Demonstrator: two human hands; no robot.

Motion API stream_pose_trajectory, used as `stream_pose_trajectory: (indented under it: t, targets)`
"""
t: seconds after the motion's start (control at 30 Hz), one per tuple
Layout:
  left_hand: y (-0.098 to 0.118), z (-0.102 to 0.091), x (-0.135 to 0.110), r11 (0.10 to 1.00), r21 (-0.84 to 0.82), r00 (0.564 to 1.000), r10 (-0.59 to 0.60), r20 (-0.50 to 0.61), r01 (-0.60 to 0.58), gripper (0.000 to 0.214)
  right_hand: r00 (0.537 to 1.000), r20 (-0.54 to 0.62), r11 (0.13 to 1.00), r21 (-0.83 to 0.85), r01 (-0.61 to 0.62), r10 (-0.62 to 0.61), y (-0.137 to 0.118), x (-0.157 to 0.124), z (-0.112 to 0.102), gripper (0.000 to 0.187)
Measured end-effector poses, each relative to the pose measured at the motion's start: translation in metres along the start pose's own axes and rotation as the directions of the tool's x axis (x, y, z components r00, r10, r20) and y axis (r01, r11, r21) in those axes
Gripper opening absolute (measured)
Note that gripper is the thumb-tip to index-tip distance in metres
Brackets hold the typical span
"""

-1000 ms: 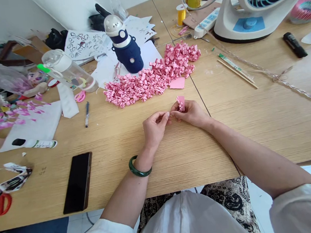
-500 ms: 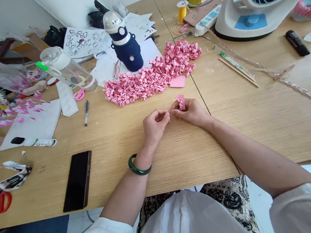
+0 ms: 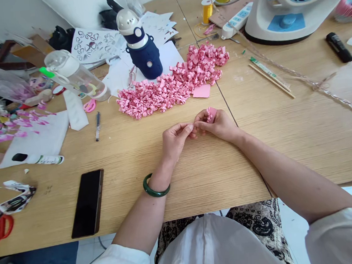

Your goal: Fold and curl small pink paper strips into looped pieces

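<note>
Gripping a pink paper piece, frilled along one edge, in the right hand, above the table. Pinching thumb to finger with the left hand, close beside the right one; cannot tell around what. Facing, farther across, a pink card just beside a long heap of pink paper curls, with a navy bottle behind.

Hands near pink paper curls
</note>
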State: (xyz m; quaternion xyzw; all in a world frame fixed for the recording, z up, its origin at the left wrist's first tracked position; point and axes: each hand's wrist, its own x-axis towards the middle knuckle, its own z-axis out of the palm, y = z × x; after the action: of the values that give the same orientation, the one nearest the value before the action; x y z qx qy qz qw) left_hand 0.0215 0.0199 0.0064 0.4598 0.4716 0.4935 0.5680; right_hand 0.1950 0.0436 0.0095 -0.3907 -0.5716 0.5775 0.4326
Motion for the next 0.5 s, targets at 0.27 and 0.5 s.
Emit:
stream_pose_trajectory:
  t: [0.27, 0.5]
  targets:
    - [0.0028, -0.0001, 0.0008, 0.999, -0.033, 1.0, -0.025, 0.013, 0.025, 0.042, 0.998, 0.042, 0.995, 0.09, 0.036, -0.04, -0.0019, -0.0018, -0.0013, 0.042]
    - [-0.0006, 0.0018, 0.0016, 0.998, -0.025, 0.998, 0.055, -0.025, -0.056, 0.04, 0.998, 0.057, 0.993, 0.121, 0.014, -0.021, -0.0022, -0.0019, 0.0003, 0.041]
